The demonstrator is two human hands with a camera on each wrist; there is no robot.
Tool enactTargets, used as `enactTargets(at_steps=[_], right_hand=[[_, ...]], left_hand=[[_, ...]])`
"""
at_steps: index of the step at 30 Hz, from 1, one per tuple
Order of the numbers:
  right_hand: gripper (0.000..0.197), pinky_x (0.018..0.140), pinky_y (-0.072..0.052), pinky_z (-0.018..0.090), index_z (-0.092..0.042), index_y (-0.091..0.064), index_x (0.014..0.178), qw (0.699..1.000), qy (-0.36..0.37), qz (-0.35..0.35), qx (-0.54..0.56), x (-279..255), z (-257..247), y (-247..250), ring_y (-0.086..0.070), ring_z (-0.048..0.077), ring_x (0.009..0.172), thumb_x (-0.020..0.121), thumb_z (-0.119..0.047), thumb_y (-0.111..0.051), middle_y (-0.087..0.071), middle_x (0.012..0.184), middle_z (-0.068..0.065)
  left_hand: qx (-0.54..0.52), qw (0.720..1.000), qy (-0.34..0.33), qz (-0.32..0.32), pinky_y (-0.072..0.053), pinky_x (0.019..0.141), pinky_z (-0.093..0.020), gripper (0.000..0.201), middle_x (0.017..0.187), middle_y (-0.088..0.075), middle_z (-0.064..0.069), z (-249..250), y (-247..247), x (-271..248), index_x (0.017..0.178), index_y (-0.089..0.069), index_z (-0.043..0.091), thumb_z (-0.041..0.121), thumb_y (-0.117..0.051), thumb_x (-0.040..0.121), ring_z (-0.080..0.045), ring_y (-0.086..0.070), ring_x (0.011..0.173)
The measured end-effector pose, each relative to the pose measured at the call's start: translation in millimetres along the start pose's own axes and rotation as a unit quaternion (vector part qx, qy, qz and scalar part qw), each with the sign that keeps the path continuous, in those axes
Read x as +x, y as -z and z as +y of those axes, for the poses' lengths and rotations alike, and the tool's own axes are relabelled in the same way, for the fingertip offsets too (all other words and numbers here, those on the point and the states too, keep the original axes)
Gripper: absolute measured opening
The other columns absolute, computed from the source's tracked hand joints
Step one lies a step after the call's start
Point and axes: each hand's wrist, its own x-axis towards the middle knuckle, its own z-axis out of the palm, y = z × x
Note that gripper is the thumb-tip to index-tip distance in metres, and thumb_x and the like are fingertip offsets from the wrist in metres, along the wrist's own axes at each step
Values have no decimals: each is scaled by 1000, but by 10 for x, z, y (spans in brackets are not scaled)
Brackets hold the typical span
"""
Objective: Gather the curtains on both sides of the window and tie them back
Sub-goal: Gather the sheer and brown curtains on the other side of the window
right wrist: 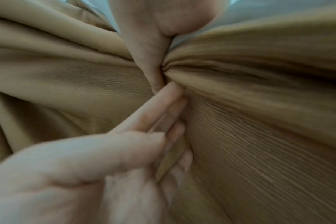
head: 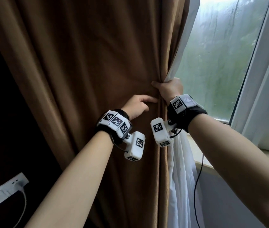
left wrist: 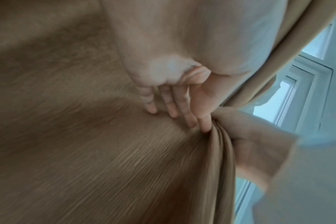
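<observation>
Right hand clenched round bunched edge of brown curtain — thumb hooked over front, white sheer curtain gathered behind and hanging below wrist. Left hand just beside it, fingers straight, tips pressing into brown folds, grasping nothing. Curtain hangs left of window; wall socket at lower left.

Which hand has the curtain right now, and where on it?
The right hand grips the brown curtain at its bunched window-side edge. The left hand only presses straight fingers against it.
</observation>
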Motion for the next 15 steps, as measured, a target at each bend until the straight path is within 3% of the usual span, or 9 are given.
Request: enactTargets(at_steps=[3, 7, 9, 12, 15], right_hand=[[42, 70, -42, 26, -10, -68, 106, 1000, 6, 12, -5, -15, 26, -18, -63, 28, 99, 73, -34, -75, -69, 105, 11], [43, 75, -46, 29, -11, -67, 107, 1000, 7, 20, -11, -53, 32, -93, -63, 30, 99, 72, -37, -73, -69, 105, 11], [43, 75, -46, 31, -12, -67, 107, 1000, 1, 20, -5, -81, 8, -149, -63, 31, 100, 72, -36, -73, -69, 106, 11], [42, 72, -43, 28, -13, -66, 108, 1000, -11, 21, 4, -123, -24, -249, -62, 30, 100, 72, -35, -72, -68, 107, 10], [41, 74, -45, 29, -14, -65, 107, 1000, -19, 22, 6, -165, -57, -337, -62, 32, 100, 72, -35, -71, -68, 107, 10]], left_hand=[[-13, 997, -3, 74, -36, 69, 4, 46, 106, -61, -2, -86, 160, -65, 111, -65, 16, -12, -47, 79, -6, -51, 94], [-6, 961, -18, 275, -40, 81, -12, 35, 104, -61, -3, -239, 527, -145, 102, -68, 9, -9, -51, 78, -12, -52, 94], [-17, 918, 8, 395, -43, 87, -24, 30, 104, -62, -10, -325, 758, -188, 101, -67, 9, -5, -53, 77, -21, -56, 94], [-84, 821, 94, 557, -42, 85, -27, 30, 113, -57, -12, -420, 1073, -319, 110, -58, 7, 9, -57, 80, -28, -58, 100], [-83, 741, 200, 635, -36, 95, -31, 50, 135, -37, -9, -515, 1258, -472, 122, -43, 13, 26, -64, 78, -26, -48, 111]])
